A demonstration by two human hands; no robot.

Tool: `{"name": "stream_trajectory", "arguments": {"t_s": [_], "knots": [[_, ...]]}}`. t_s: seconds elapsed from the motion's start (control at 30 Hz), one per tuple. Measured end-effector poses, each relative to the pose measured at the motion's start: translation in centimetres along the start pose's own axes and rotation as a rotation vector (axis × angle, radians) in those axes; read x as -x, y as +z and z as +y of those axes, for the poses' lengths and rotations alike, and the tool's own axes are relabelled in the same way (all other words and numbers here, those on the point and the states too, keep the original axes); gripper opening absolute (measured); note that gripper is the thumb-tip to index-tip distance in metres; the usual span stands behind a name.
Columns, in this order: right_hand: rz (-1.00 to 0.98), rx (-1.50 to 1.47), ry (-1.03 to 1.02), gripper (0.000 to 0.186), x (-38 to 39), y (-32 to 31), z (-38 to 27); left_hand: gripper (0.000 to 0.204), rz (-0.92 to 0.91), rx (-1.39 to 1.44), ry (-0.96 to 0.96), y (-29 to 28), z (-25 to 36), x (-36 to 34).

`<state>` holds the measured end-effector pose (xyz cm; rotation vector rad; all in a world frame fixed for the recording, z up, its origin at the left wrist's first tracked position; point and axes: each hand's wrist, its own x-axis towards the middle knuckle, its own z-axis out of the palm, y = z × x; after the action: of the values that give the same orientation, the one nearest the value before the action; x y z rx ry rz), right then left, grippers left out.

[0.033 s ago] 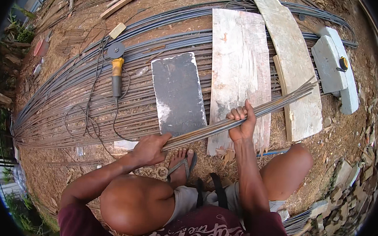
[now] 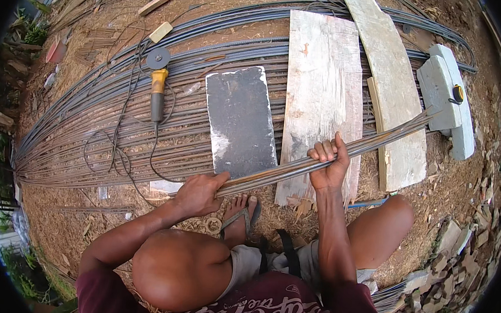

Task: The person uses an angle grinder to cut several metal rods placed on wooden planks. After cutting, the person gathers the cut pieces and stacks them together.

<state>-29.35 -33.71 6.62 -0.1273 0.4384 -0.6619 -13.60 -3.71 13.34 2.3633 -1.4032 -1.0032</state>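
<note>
A bundle of thin steel rods (image 2: 278, 173) slants across in front of me, its far end rising to the right. My left hand (image 2: 200, 192) is closed around the near end, above my sandalled foot. Farther along, my right hand (image 2: 328, 165) wraps round the bundle from below, its fingers curled over the top. Beneath the rods lie a dark rectangular board (image 2: 241, 120) and a pale, splintered plywood sheet (image 2: 320, 91). The bundle's far tips pass over a long weathered plank (image 2: 391, 103) and end near a white block-like stand (image 2: 443, 101).
Long steel bars (image 2: 86, 155) cover the ground under the boards. An angle grinder (image 2: 157, 96) lies on them at the left, its cord looping toward me. A yellow-and-black tape measure (image 2: 458, 94) sits on the stand. Broken rubble (image 2: 459, 267) is heaped at the lower right.
Both hands stay closed on the bundle. My right hand and the rods have shifted slightly to the right, so the tips reach closer to the white stand. The view has moved a little too.
</note>
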Motion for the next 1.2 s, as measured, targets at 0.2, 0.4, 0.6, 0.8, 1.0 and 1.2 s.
{"name": "stream_trajectory", "arguments": {"t_s": [0.2, 0.4, 0.6, 0.8, 1.0, 1.2], "knots": [[-0.580, 0.421, -0.303, 0.034, 6.1, 15.5, -4.2, 0.039, 0.387, 0.253, 0.268, -1.6, 1.8, -3.7], [-0.901, 0.921, -0.540, 0.030, 10.0, 28.8, -2.8, 0.032, 0.673, 0.529, 0.535, -5.2, 6.3, -11.8], [-0.984, 1.042, -0.463, 0.027, 6.8, 33.6, 2.5, 0.026, 0.819, 0.735, 0.549, -6.2, 4.8, -15.4], [-0.792, 1.232, -0.407, 0.035, 2.2, 30.5, 6.7, 0.035, 0.909, 0.779, 0.302, -5.7, 2.2, -13.9], [-0.708, 1.099, -0.169, 0.026, -0.8, 32.5, 8.5, 0.029, 0.808, 0.928, 0.424, -9.6, 3.6, -15.2], [-0.599, 0.976, -0.250, 0.027, -3.8, 32.4, 9.5, 0.034, 0.847, 0.938, 0.410, -10.6, 3.6, -16.2]]}}
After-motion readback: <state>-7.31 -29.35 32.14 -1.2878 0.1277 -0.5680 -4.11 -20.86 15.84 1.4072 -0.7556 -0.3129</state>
